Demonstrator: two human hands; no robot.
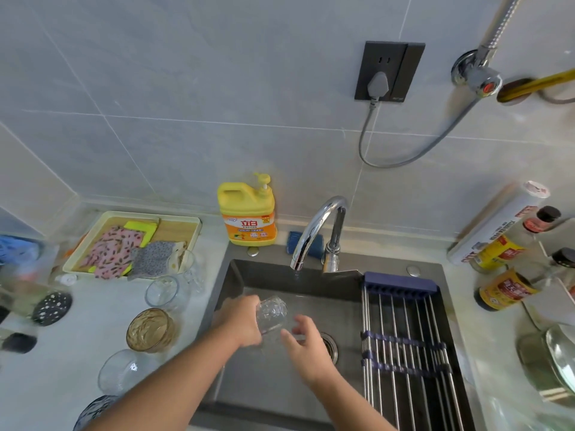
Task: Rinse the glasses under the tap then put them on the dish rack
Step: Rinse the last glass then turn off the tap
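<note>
A clear faceted glass (271, 313) is held over the dark sink (231, 275), tilted, just left of and below the chrome tap (317, 228). My left hand (241, 320) grips it from the left side. My right hand (306, 340) hovers just right of the glass with fingers spread, near its lower end. A thin stream of water falls from the spout. Several more glasses wait on the counter left of the sink: an amber one (151, 329), two clear ones (163, 292) (124, 371) and a taller one (186, 264). The roll-up dish rack (407, 346) spans the sink's right side, bare.
A yellow detergent bottle (248, 213) stands behind the sink. A tray of cloths (133, 241) lies at the back left. Sauce bottles (504, 290) and a roll (497, 222) crowd the right counter, with a glass lid (553, 359) near the front right.
</note>
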